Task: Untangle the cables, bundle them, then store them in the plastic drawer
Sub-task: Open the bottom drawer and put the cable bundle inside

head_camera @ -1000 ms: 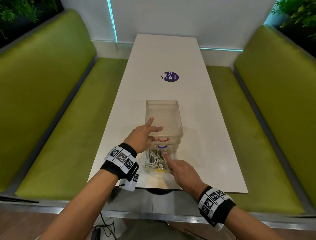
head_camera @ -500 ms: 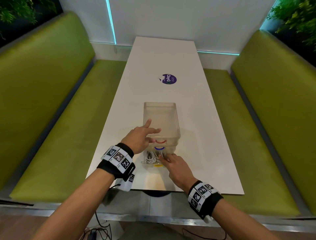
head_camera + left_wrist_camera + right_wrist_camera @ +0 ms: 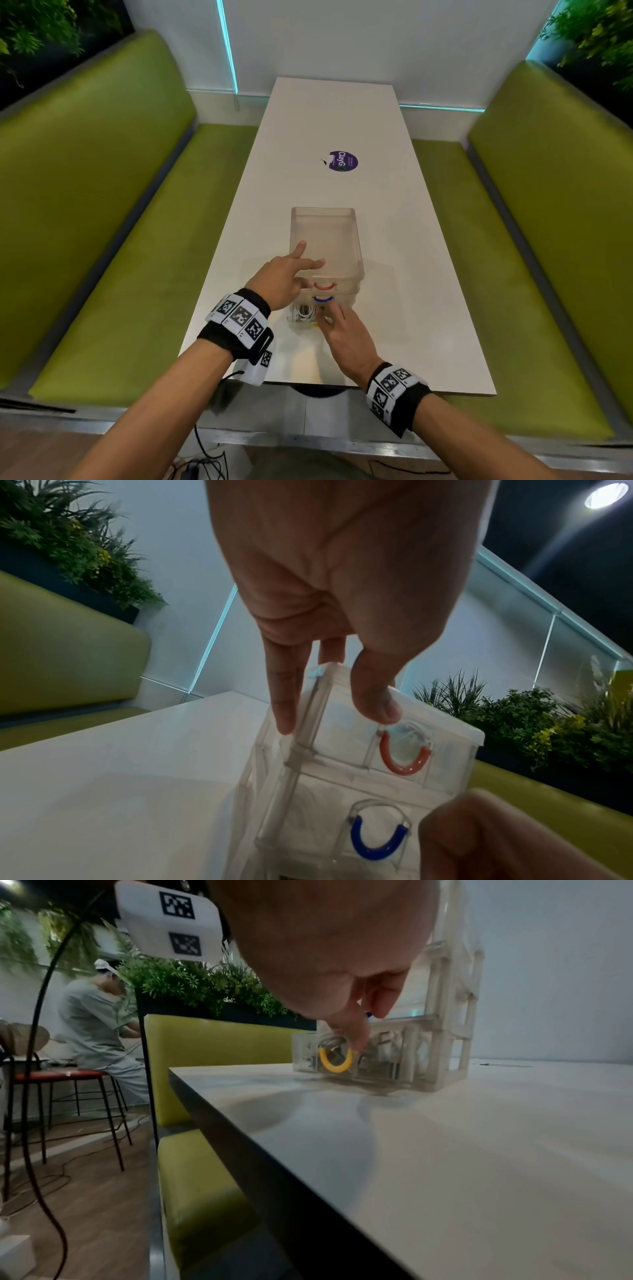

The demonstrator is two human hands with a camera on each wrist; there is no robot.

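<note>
A clear plastic drawer unit [image 3: 323,240] stands on the white table [image 3: 404,308]; it has a red handle [image 3: 404,761] above a blue one [image 3: 378,842]. My left hand [image 3: 305,262] rests on the unit's top near corner, fingers straight, thumb by the red handle. The bottom drawer [image 3: 342,1053], with a yellow handle [image 3: 334,1062], sticks out a little and holds coiled white cables [image 3: 303,311]. My right hand [image 3: 330,313] presses its fingertips [image 3: 358,1042] against that drawer's front just above the yellow handle.
Green benches [image 3: 102,240] run along both sides of the table. A purple round sticker [image 3: 343,161] lies beyond the unit. Black wires [image 3: 205,462] trail on the floor below. A person [image 3: 99,1026] sits on a stool in the background.
My right hand has moved forward and the bottom drawer with the cables has slid further into the unit. The left hand has stayed on the unit's top.
</note>
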